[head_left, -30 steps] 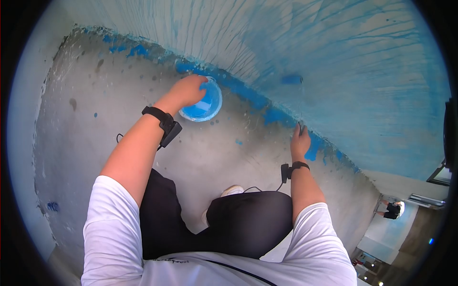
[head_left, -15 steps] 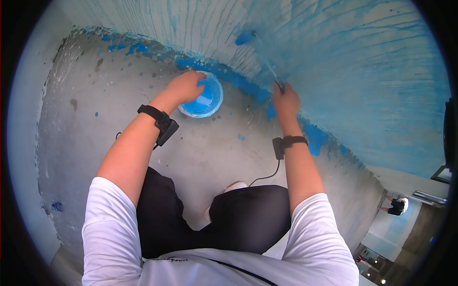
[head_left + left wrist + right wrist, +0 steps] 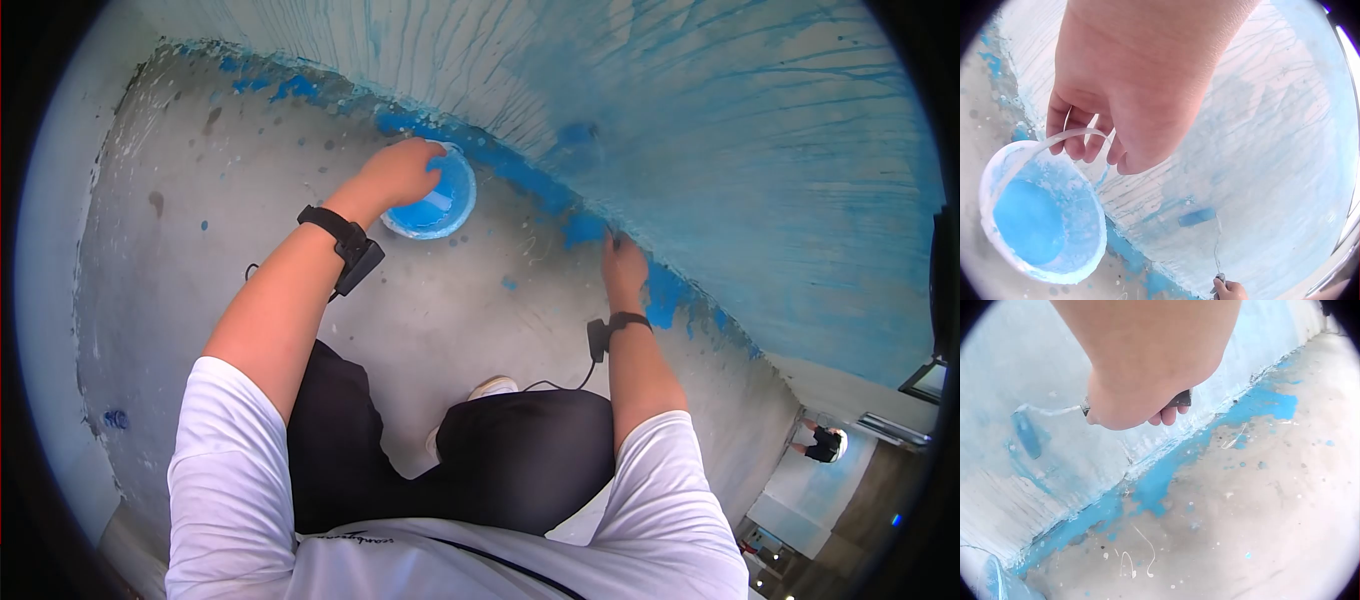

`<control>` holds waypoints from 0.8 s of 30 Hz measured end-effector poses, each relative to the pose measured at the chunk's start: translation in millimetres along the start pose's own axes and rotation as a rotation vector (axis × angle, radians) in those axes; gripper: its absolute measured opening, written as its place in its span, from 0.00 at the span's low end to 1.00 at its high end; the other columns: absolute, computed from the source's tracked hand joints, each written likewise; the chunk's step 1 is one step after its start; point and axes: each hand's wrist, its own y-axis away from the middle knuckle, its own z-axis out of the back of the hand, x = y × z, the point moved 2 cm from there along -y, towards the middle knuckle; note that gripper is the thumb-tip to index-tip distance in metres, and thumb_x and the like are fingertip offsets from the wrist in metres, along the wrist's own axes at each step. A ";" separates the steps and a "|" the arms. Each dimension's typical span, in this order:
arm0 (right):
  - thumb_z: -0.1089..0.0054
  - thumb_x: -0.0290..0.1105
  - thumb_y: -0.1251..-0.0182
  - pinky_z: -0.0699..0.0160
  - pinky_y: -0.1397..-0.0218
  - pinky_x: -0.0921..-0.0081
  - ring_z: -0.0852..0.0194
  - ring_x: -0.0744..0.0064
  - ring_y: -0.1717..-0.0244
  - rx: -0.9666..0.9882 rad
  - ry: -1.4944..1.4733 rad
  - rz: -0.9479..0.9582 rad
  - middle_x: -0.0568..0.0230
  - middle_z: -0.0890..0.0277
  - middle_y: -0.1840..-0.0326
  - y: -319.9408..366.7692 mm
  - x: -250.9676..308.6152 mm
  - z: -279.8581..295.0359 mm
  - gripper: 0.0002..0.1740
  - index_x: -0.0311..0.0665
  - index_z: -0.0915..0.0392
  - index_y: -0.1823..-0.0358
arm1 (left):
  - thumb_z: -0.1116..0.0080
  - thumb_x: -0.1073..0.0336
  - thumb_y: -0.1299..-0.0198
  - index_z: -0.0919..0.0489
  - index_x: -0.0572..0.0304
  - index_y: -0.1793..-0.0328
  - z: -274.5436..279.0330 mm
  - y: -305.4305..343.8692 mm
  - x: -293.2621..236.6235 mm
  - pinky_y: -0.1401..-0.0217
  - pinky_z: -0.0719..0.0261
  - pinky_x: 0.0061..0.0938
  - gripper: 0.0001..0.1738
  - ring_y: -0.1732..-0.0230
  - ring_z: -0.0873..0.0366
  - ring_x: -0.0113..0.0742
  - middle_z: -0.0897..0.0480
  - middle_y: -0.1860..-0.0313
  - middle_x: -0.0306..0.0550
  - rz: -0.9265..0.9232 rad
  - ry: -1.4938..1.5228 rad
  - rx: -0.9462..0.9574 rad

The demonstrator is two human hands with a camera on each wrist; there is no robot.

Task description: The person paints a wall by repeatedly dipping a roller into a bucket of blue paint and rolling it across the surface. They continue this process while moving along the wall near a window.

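Observation:
My left hand [image 3: 402, 172] holds the thin white handle [image 3: 1054, 139] of a bucket [image 3: 468, 205], fingers curled round it. Blue paint [image 3: 1029, 222] lies inside the tilted bucket. In the right wrist view my right hand [image 3: 1147, 394] grips the dark handle [image 3: 1182, 399] of a paint roller. The blue roller head [image 3: 1027, 434] is against the wall [image 3: 720, 200], joined to the handle by a thin paint-covered rod [image 3: 1054, 411]. In the left wrist view the roller head [image 3: 1197, 217] lies flat along the streaked wall.
Blue paint patches [image 3: 540, 190] run along the wall's foot on the grey floor [image 3: 250, 200]. A small blue object [image 3: 116, 419] lies at the far left. Another person [image 3: 826, 441] is at the far right. My knees [image 3: 530, 455] are below the hands.
The roller swung up and left along the wall, then came back down and right with my right hand. My left hand and the bucket have shifted slightly.

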 end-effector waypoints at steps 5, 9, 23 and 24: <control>0.44 0.58 0.33 0.23 0.69 0.52 0.19 0.43 0.70 -0.027 -0.115 0.262 0.48 0.19 0.74 -25.4 94.4 7.5 0.27 0.39 0.19 0.70 | 0.46 0.61 0.38 0.21 0.53 0.37 -0.7 -0.4 0.0 0.36 0.26 0.41 0.23 0.38 0.25 0.53 0.21 0.39 0.55 0.025 -0.036 0.015; 0.44 0.58 0.33 0.23 0.67 0.52 0.20 0.42 0.68 -0.048 -0.138 0.285 0.47 0.20 0.73 -29.0 126.2 22.8 0.28 0.37 0.20 0.69 | 0.46 0.62 0.39 0.21 0.54 0.37 0.6 -0.5 -0.6 0.36 0.26 0.41 0.22 0.38 0.25 0.54 0.21 0.39 0.55 -0.008 -0.040 0.022; 0.44 0.60 0.33 0.22 0.67 0.48 0.19 0.40 0.68 -0.113 0.031 0.046 0.45 0.19 0.72 8.8 -18.2 -15.3 0.28 0.38 0.20 0.66 | 0.46 0.62 0.39 0.21 0.54 0.37 -3.5 -3.6 -1.5 0.36 0.25 0.42 0.23 0.38 0.24 0.54 0.21 0.38 0.54 -0.006 -0.077 0.040; 0.44 0.59 0.33 0.22 0.66 0.49 0.19 0.41 0.67 -0.102 0.033 0.093 0.46 0.19 0.71 1.5 3.5 -10.2 0.28 0.38 0.20 0.66 | 0.46 0.62 0.39 0.21 0.54 0.37 -4.8 -3.1 -3.9 0.36 0.25 0.42 0.23 0.38 0.24 0.54 0.21 0.38 0.54 -0.012 -0.078 0.051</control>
